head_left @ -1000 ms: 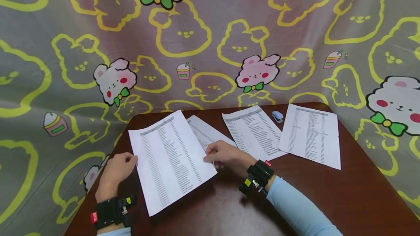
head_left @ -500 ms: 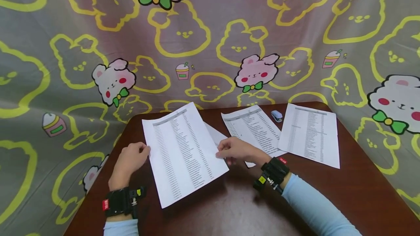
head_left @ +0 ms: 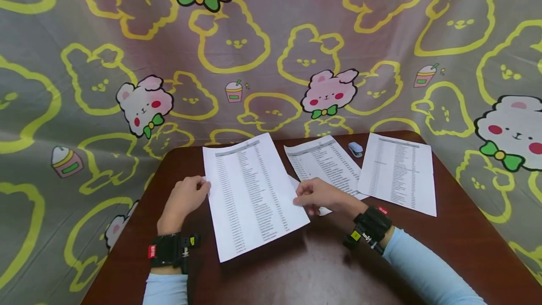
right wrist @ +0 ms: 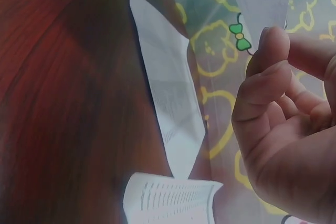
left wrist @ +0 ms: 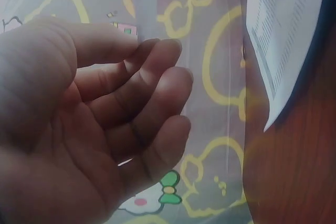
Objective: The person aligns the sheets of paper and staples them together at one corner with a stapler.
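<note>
Held printed sheet lies over the middle-left of the brown table, long side running away from the person, near end lifted a bit off the wood with a shadow under it; dense columns of small print, unreadable. Left hand at the sheet's left edge, fingertips touching that edge; head view suggests a pinch, but in the left wrist view the fingers are loosely curled with no paper visible between them, so cannot tell if it actually grips. Right hand at the sheet's right edge, thumb and fingers together on the paper, pinching it; right wrist view shows the curled fingers with a paper edge rising just above them. Both wrists carry a black strap-on camera, light blue sleeves behind.

Sheet count: four printed sheets in total; one held, one mostly hidden under it with only a corner poking out below the right hand, one angled sheet just right of the held one and partly under the right hand's knuckles, one far-right sheet near the table's right edge. Angled and far-right sheets nearly touch at their near corners.

One small light blue stapler, at the back of the table between those two sheets' far ends.

One cartoon bunny cloth hangs behind and around the table; grey with yellow outlines, pink bunnies, green bows.
</note>
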`<action>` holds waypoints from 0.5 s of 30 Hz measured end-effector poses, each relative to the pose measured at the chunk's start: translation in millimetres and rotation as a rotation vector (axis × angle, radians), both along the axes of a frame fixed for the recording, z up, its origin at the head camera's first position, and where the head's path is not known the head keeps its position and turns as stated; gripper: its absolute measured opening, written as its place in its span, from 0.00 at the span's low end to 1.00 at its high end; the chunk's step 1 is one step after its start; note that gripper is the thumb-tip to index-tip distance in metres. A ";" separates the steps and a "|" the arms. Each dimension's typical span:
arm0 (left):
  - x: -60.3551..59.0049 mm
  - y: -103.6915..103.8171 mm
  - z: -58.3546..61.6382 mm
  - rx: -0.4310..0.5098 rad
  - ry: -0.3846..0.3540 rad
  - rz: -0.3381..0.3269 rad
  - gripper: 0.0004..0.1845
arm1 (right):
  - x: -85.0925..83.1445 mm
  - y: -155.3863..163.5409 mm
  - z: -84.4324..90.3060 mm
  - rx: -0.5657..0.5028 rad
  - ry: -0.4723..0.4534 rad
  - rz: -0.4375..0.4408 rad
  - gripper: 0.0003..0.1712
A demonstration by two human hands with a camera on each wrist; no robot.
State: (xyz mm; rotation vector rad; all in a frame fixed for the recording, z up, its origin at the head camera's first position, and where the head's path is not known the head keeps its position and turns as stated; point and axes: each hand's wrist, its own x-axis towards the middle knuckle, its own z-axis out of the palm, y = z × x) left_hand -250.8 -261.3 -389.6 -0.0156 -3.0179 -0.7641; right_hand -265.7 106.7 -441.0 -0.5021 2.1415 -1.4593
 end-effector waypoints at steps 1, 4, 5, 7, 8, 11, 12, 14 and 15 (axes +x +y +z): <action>-1.0 1.8 0.0 0.004 0.003 -0.008 0.15 | 0.3 2.5 -0.5 0.001 0.003 -0.003 0.11; -4.0 7.7 -0.4 0.007 0.010 -0.022 0.15 | 1.0 10.1 -1.7 -0.011 0.009 -0.009 0.11; -5.0 9.8 -0.2 0.007 0.012 -0.023 0.15 | 1.1 12.7 -2.1 -0.017 0.010 -0.009 0.12; -7.1 14.5 0.2 0.005 0.021 -0.029 0.15 | 1.5 18.2 -1.7 -0.027 0.019 -0.010 0.12; -7.8 17.1 0.4 0.006 0.024 -0.031 0.15 | 1.7 21.1 -1.4 -0.032 0.024 -0.007 0.12; -10.2 25.3 0.6 0.012 0.033 -0.040 0.16 | 2.8 30.3 -0.2 -0.025 0.041 -0.001 0.12; -11.1 27.9 0.2 0.015 0.037 -0.046 0.16 | 3.4 33.3 0.4 -0.020 0.046 -0.002 0.12; -11.9 33.4 -0.5 0.026 0.046 -0.055 0.16 | 4.0 39.3 0.9 -0.015 0.045 -0.003 0.12; -12.7 35.9 -1.1 0.028 0.053 -0.060 0.16 | 4.5 42.3 1.2 -0.007 0.043 -0.010 0.13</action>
